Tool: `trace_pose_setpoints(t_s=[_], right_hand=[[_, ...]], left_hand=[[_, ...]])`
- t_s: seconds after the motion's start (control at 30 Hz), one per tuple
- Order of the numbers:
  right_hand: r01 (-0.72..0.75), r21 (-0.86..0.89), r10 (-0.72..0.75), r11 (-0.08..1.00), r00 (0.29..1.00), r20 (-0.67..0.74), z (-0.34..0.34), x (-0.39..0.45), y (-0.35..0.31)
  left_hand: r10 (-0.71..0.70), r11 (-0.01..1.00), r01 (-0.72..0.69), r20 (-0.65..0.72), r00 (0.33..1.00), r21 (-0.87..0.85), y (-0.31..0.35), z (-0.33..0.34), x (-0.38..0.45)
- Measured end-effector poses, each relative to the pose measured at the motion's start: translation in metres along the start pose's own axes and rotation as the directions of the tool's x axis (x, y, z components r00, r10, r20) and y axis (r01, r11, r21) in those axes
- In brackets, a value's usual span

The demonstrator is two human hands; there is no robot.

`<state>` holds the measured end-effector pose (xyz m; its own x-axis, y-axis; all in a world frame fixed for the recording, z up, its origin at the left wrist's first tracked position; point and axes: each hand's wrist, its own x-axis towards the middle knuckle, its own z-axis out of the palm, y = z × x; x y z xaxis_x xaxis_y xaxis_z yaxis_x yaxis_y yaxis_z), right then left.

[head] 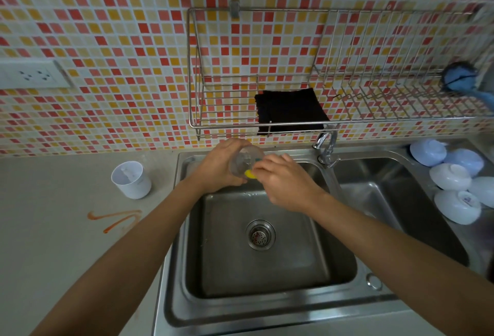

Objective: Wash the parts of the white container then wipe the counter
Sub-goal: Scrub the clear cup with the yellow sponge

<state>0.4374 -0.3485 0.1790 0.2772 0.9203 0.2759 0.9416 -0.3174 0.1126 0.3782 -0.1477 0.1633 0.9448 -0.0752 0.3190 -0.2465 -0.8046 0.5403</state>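
Over the back of the left sink basin (267, 269), my left hand (219, 167) grips a clear, round container part (244, 160) tilted on its side. My right hand (286, 183) presses a yellow sponge (250, 174) against that part's rim; most of the sponge is hidden under my fingers. A white cup-shaped container (132, 180) stands upright on the grey counter (66, 228) to the left of the sink. An orange-red smear (115, 218) marks the counter in front of the cup.
A faucet (326, 148) stands between the two basins. Several white bowls (454, 188) lie upside down at the right. A wire rack (334, 100) on the tiled wall holds a black cloth (290, 111) and a blue brush (459, 78). A wall socket (32, 74) sits at the left.
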Motion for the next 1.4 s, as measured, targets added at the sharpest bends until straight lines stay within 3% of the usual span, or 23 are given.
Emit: trace_pose_setpoints(t_s=[0.13,0.27,0.4,0.57,0.7,0.8,0.97,1.23,1.4], right_hand=[[-0.002,0.159,0.002,0.987,1.0,0.001,0.008,-0.007,-0.004],[0.083,-0.004,-0.083,0.997,0.996,0.017,0.011,-0.003,0.01],[0.049,-0.157,-0.054,0.986,0.998,-0.03,0.003,0.002,0.008],[0.07,-0.047,-0.071,0.996,0.997,-0.005,0.007,-0.005,0.001],[0.07,-0.101,-0.083,0.992,0.988,-0.127,0.011,-0.002,0.007],[0.056,-0.109,-0.08,0.993,0.97,-0.23,0.008,-0.003,0.006],[-0.016,-0.087,-0.012,0.996,0.95,-0.313,0.009,-0.004,0.002],[-0.005,0.067,0.024,0.998,0.954,-0.298,0.018,-0.002,-0.017],[0.157,-0.035,-0.158,0.987,0.986,-0.053,0.013,-0.007,0.013]], left_hand=[[-0.031,0.999,0.031,0.046,0.998,0.008,-0.003,0.006,-0.008],[-0.022,0.999,0.021,0.044,0.999,0.027,-0.003,0.009,-0.01],[-0.027,1.0,0.027,0.047,0.999,0.0,0.001,0.005,-0.005],[-0.031,0.999,0.034,0.07,0.997,-0.034,-0.003,-0.004,-0.001],[-0.075,0.991,0.082,0.068,0.995,-0.108,0.004,-0.002,0.0],[-0.104,0.979,0.104,0.008,0.995,-0.177,0.007,0.001,-0.003],[-0.193,0.981,0.194,-0.172,0.966,-0.009,0.009,0.016,-0.013],[-0.152,0.977,0.183,-0.243,0.958,0.111,0.015,0.028,-0.015],[-0.041,0.979,0.067,-0.136,0.99,0.193,0.004,0.019,-0.02]])
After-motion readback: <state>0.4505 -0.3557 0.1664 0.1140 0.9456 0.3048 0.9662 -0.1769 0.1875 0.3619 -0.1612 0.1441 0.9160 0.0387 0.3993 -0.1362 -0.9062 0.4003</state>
